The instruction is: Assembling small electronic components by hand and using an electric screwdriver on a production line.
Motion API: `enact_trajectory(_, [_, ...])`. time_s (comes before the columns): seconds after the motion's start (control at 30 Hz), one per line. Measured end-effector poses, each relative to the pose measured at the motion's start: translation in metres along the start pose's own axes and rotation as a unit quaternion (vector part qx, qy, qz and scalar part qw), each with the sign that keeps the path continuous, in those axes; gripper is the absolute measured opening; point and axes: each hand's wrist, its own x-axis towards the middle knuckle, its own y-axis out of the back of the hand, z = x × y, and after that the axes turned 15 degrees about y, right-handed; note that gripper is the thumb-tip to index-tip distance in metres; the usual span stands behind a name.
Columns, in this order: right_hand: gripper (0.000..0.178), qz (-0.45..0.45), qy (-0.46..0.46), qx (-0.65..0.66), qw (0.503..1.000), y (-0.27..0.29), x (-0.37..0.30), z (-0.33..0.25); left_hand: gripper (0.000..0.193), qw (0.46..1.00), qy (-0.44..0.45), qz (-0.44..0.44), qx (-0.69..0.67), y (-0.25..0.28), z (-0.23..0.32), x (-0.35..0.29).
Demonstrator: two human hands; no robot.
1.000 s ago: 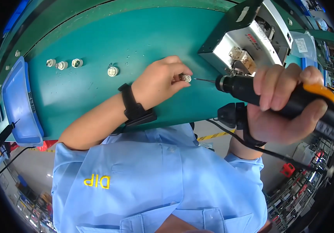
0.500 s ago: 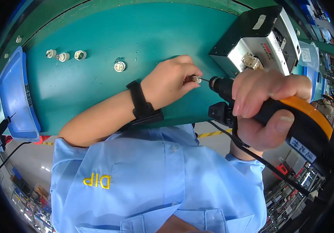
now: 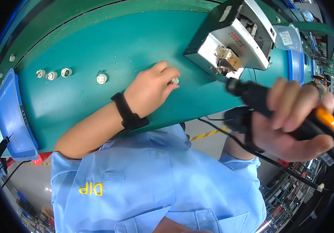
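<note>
My left hand [image 3: 148, 87] rests on the green mat, closed with thumb and fingers pinching a small round white part [image 3: 174, 80]. In my right hand [image 3: 270, 130] is an electric screwdriver [image 3: 252, 95] with a black body and an orange back end; the hand is slightly blurred. The screwdriver's nose stands apart from the part, near the front of a silver and black screw feeder [image 3: 248, 44]. Its thin bit cannot be made out clearly. Left of my left hand, one similar white round part [image 3: 102, 79] lies on the mat.
Several more white round parts [image 3: 51, 75] lie in a group at the far left. A blue tray [image 3: 9, 116] stands at the left edge, beside another black tool [image 3: 0, 150] with a thin tip. The screwdriver's cable [image 3: 237, 141] runs below the table edge. A plastic bag [image 3: 289, 38] lies behind the feeder.
My right hand has drawn the screwdriver away to the right, off the part in my left hand and toward the screw feeder's front. The whole view has shifted; my left hand keeps its pinch.
</note>
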Motion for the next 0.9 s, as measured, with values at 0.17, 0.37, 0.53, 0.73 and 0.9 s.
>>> enact_trajectory(0.17, [0.043, 0.013, 0.008, -0.018, 1.0, 0.034, 0.007, -0.006, 0.019, 0.991, -0.072, 0.0, 0.116, 0.001, 0.005, -0.003])
enact_trajectory(0.37, [0.04, 0.014, -0.013, -0.015, 1.0, 0.041, 0.0, 0.016, 0.018, 0.988, -0.081, 0.037, 0.128, -0.004, 0.004, -0.006])
enact_trajectory(0.53, [0.037, 0.003, -0.066, 0.027, 0.997, 0.052, 0.014, 0.028, 0.016, 0.992, -0.099, 0.042, 0.064, -0.004, 0.007, -0.002])
enact_trajectory(0.73, [0.036, 0.09, -0.152, 0.064, 0.982, 0.054, 0.021, 0.036, 0.017, 0.998, -0.042, -0.038, -0.03, -0.006, 0.006, 0.004])
enact_trajectory(0.9, [0.038, 0.068, -0.114, 0.116, 0.984, 0.005, -0.017, 0.03, 0.019, 0.995, 0.024, -0.065, -0.064, -0.003, 0.001, 0.006])
